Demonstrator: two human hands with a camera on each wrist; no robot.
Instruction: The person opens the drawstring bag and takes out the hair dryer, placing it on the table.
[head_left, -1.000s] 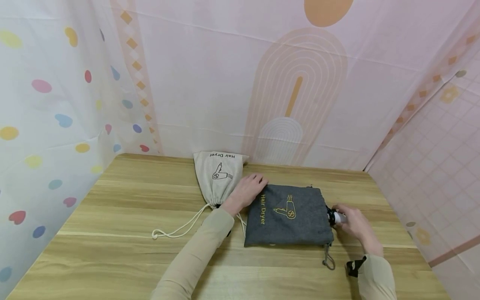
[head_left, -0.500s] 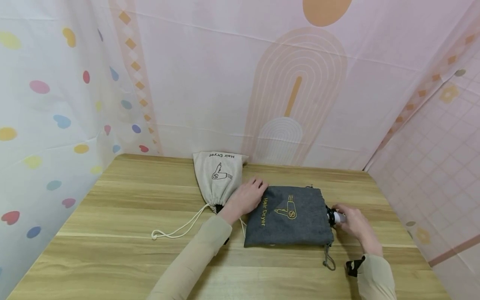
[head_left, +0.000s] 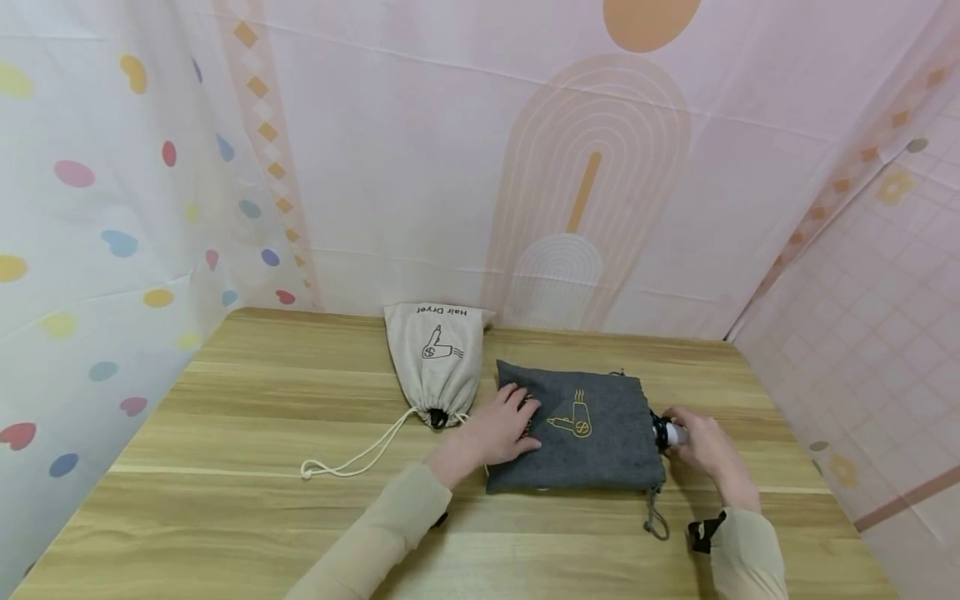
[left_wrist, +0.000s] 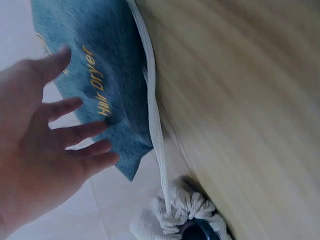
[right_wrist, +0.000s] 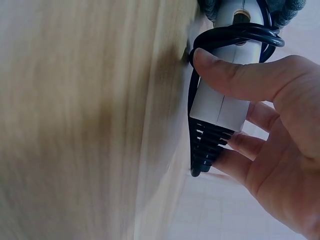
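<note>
A dark grey drawstring bag (head_left: 611,454) with yellow "Hair Dryer" lettering lies flat on the table. From its right-hand mouth sticks the white handle (right_wrist: 225,90) of a hair dryer, wrapped in a black cord (right_wrist: 235,35); the rest is hidden inside the bag. My right hand (head_left: 708,450) holds that handle, thumb on one side and fingers on the other. Over the bag's left end is my left hand (head_left: 501,429), its fingers spread and partly covering the lettering. Nothing is in its grasp in the left wrist view.
A beige drawstring bag (head_left: 450,367) lies behind to the left, gathered around something black (head_left: 438,418). Its white cord (head_left: 363,461) trails left over the wooden table (head_left: 225,433). Patterned curtains (head_left: 405,167) stand behind the table and along both sides.
My left hand has come off the grey bag's far left corner and shifted toward the person, over the lettering. My right hand stays on the handle.
</note>
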